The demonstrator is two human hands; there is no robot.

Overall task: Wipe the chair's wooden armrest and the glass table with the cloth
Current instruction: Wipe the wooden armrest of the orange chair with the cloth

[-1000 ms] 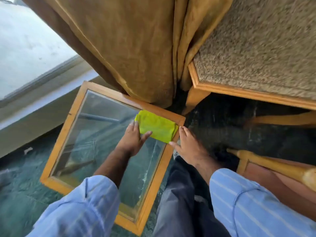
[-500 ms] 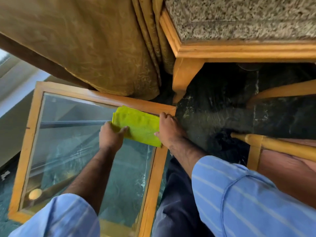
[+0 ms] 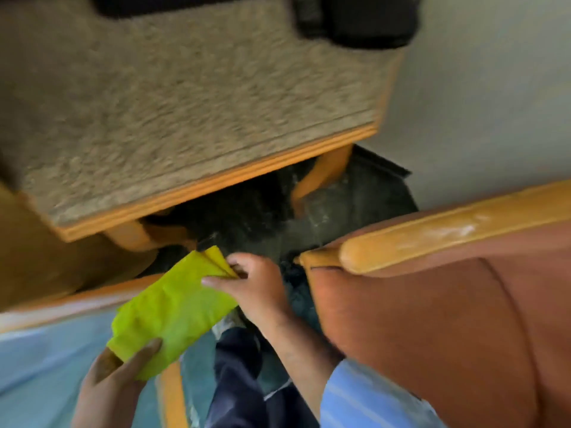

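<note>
A folded yellow-green cloth [image 3: 176,307] is lifted above the corner of the glass table [image 3: 46,366], whose wooden frame shows at the left and bottom. My left hand [image 3: 114,384] pinches the cloth's near lower corner. My right hand [image 3: 256,285] grips its far upper corner. To the right stands a chair with brown upholstery [image 3: 432,335]; its rounded wooden armrest [image 3: 448,233] carries pale dusty smears. The armrest's near end lies just right of my right hand. The picture is blurred by motion.
A speckled stone-topped table with a wooden edge [image 3: 185,103] fills the upper left, with dark objects at its far side. Dark marble floor [image 3: 340,211] shows between it and the chair. A pale wall [image 3: 494,103] is at the upper right. My dark trouser leg [image 3: 241,381] is below.
Both hands have lifted the cloth off the glass table's corner. My view has swung right, so the chair and its armrest now fill the right side and the curtain is mostly gone.
</note>
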